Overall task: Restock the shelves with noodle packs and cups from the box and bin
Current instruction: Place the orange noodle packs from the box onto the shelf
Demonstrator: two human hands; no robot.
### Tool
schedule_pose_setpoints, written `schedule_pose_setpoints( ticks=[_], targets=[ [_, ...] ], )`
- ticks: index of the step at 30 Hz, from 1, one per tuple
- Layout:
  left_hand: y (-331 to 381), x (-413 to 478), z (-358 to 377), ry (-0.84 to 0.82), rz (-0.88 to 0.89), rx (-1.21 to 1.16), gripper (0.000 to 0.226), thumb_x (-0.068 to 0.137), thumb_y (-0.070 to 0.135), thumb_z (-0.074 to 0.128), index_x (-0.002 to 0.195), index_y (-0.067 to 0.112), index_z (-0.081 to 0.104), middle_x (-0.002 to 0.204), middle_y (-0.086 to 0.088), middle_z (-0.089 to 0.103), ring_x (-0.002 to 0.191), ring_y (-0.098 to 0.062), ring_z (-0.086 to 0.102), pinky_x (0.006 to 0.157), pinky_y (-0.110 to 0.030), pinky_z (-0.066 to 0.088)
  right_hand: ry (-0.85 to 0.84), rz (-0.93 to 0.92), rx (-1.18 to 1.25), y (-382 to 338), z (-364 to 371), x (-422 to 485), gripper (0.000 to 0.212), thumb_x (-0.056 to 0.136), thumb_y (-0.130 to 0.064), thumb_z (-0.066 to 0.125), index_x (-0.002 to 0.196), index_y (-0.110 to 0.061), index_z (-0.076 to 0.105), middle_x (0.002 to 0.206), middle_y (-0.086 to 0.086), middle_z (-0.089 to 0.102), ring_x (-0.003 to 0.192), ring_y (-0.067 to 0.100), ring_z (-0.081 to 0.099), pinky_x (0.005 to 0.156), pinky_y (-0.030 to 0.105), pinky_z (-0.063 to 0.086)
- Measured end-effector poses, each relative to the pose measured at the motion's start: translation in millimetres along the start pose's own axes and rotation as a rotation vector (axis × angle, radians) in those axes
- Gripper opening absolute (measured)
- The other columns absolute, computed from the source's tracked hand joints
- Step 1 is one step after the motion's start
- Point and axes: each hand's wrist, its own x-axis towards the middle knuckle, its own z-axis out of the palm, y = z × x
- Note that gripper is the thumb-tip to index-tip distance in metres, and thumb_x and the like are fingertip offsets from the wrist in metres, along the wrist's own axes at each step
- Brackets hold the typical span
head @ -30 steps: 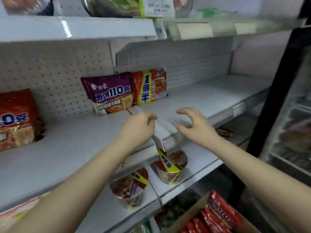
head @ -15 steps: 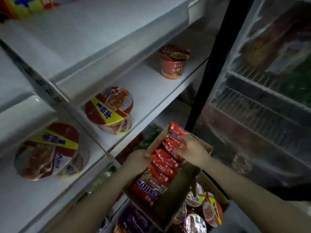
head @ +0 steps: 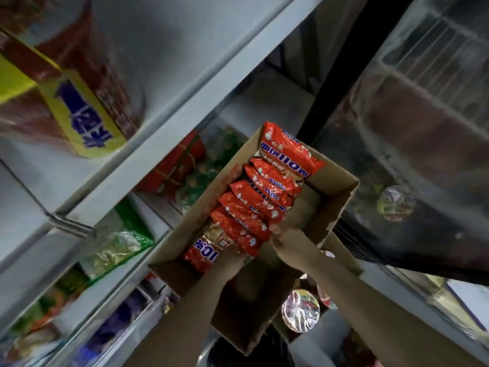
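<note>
Head view, nearest first: both forearms reach down into an open brown cardboard box [head: 333,207]. Left hand [head: 227,260] lies under the nearest of the red plastic noodle packs [head: 254,210]; its fingers are hidden, so its grip cannot be told. Right hand [head: 288,245] grasps the pack edges at the row's near end. Packs stand in a row along the box's left wall. Foil-lidded noodle cups [head: 300,313] lie below the box. Beyond, a large red-and-yellow noodle cup [head: 79,102] sits on a white metal shelf [head: 185,62].

A noodle cup [head: 66,102] stands on the grey shelf [head: 185,83].
</note>
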Motion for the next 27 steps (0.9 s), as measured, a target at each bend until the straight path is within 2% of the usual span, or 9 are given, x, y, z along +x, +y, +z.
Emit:
schedule_pose_setpoints(
  ticks=[5, 8, 11, 15, 17, 19, 21, 24, 27],
  targets=[
    [-3, 13, 22, -0.042, -0.039, -0.247, 0.03, 0.094, 0.051, 0.058, 0.092, 0.022, 0.061, 0.106, -0.008, 0.07, 0.102, -0.029, 0.064, 0.081, -0.038, 0.048, -0.07, 0.014, -0.024, 15, 20, 15, 0.024, 0.102, -0.019, 0.044, 0.122, -0.011, 0.053, 0.105, 0.01, 0.065, 0.094, 0.025, 0.067, 0.065, 0.02, 0.04],
    [-2, 17, 31, 0.013, -0.093, -0.363, 0.026, 0.091, 0.04, 0.066, 0.098, 0.015, 0.063, 0.103, -0.007, 0.07, 0.099, -0.026, 0.065, 0.087, -0.042, 0.051, -0.088, 0.017, -0.023, 16, 25, 10, 0.029, 0.103, -0.022, 0.042, 0.129, -0.011, 0.051, 0.092, 0.004, 0.065, 0.077, 0.014, 0.064, 0.059, 0.016, 0.037],
    [12, 12, 35, 0.091, -0.036, -0.429, 0.013, 0.089, 0.024, 0.068, 0.083, 0.013, 0.063, 0.096, -0.013, 0.068, 0.099, -0.033, 0.066, 0.095, -0.047, 0.052, -0.089, 0.017, -0.009, 20, 28, 6, 0.027, 0.104, -0.025, 0.043, 0.126, -0.014, 0.053, 0.073, -0.009, 0.053, 0.057, -0.001, 0.048, 0.048, 0.01, 0.029],
    [29, -17, 17, 0.199, -0.03, -0.622, 0.008, 0.086, 0.015, 0.063, 0.082, 0.009, 0.067, 0.079, -0.007, 0.067, 0.074, -0.023, 0.064, 0.072, -0.035, 0.05, 0.013, 0.015, 0.057, 10, 12, -7, 0.025, 0.102, -0.025, 0.044, 0.122, -0.016, 0.057, 0.107, 0.006, 0.068, 0.094, 0.017, 0.066, 0.079, 0.028, 0.052],
    [28, -37, 1, 0.178, -0.018, -0.691, 0.01, 0.081, 0.013, 0.062, 0.089, 0.009, 0.068, 0.089, -0.01, 0.07, 0.082, -0.024, 0.065, 0.075, -0.035, 0.05, 0.039, 0.011, 0.065, 0, 1, -14, 0.03, 0.102, -0.026, 0.045, 0.128, -0.017, 0.055, 0.121, 0.005, 0.065, 0.106, 0.018, 0.064, 0.09, 0.031, 0.052],
    [25, -61, -20, 0.124, -0.013, -0.775, 0.02, 0.08, 0.009, 0.06, 0.098, 0.006, 0.067, 0.101, -0.012, 0.07, 0.094, -0.024, 0.067, 0.079, -0.035, 0.055, 0.036, -0.017, 0.066, -15, -14, -24, 0.036, 0.101, -0.027, 0.047, 0.136, -0.018, 0.05, 0.128, 0.003, 0.061, 0.107, 0.016, 0.063, 0.091, 0.031, 0.052],
    [17, -84, -43, 0.085, 0.022, -0.779, 0.027, 0.081, 0.001, 0.056, 0.106, 0.004, 0.065, 0.105, -0.011, 0.07, 0.095, -0.023, 0.068, 0.073, -0.033, 0.058, 0.008, -0.054, 0.085, -34, -27, -35, 0.038, 0.099, -0.03, 0.052, 0.136, -0.02, 0.049, 0.12, 0.001, 0.063, 0.092, 0.011, 0.064, 0.079, 0.025, 0.053],
    [4, -126, -81, 0.078, 0.103, -0.756, 0.023, 0.075, -0.009, 0.052, 0.084, 0.006, 0.066, 0.082, -0.009, 0.068, 0.077, -0.022, 0.064, 0.056, -0.026, 0.054, -0.103, -0.132, 0.149, -60, -48, -47, 0.053, 0.089, -0.03, 0.069, 0.136, -0.02, 0.048, 0.127, -0.002, 0.06, 0.106, 0.009, 0.06, 0.087, 0.02, 0.047],
    [-5, -173, -117, 0.11, 0.295, -0.635, 0.05, 0.077, -0.028, 0.036, 0.049, 0.009, 0.056, 0.048, 0.003, 0.052, 0.045, -0.01, 0.049, 0.038, -0.014, 0.037, -0.267, -0.161, 0.185, -88, -67, -57, 0.086, 0.079, -0.031, 0.08, 0.15, -0.025, 0.032, 0.147, -0.003, 0.046, 0.135, 0.019, 0.044, 0.11, 0.035, 0.037]
  ],
)
